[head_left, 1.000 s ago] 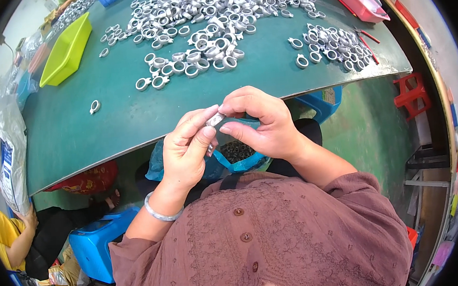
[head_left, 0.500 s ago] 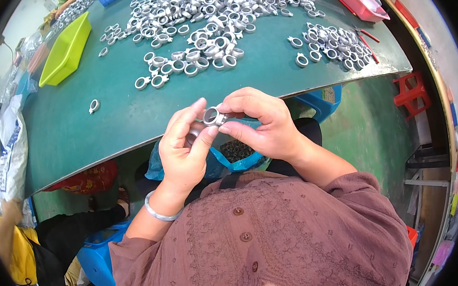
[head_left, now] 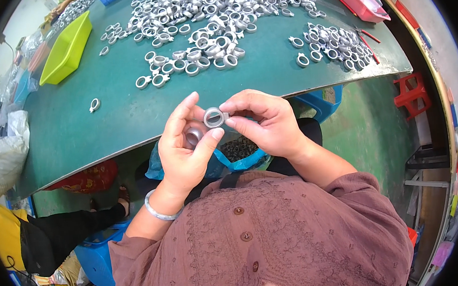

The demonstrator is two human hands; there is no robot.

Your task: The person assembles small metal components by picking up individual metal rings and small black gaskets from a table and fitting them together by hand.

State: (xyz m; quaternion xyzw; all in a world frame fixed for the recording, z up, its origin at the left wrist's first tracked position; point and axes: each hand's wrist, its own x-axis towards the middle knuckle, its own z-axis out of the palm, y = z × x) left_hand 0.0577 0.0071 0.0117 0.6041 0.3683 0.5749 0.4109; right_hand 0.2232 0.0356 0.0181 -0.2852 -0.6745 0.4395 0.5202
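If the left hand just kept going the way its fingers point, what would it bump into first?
The left hand points up and away, toward the table. Probably it would first meet the table's near edge, then the silver rings heaped beyond. Depth is hard to judge here; it may pass above the edge.

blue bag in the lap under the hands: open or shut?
Open. The blue plastic bag's mouth gapes below both hands, showing small dark parts inside.

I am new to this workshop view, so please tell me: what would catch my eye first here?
First, the two hands at the centre: the left hand and right hand pinch one small metal ring between their fingertips. Behind them, a big heap of similar rings covers the far part of the green table, with a yellow-green tray at its left.
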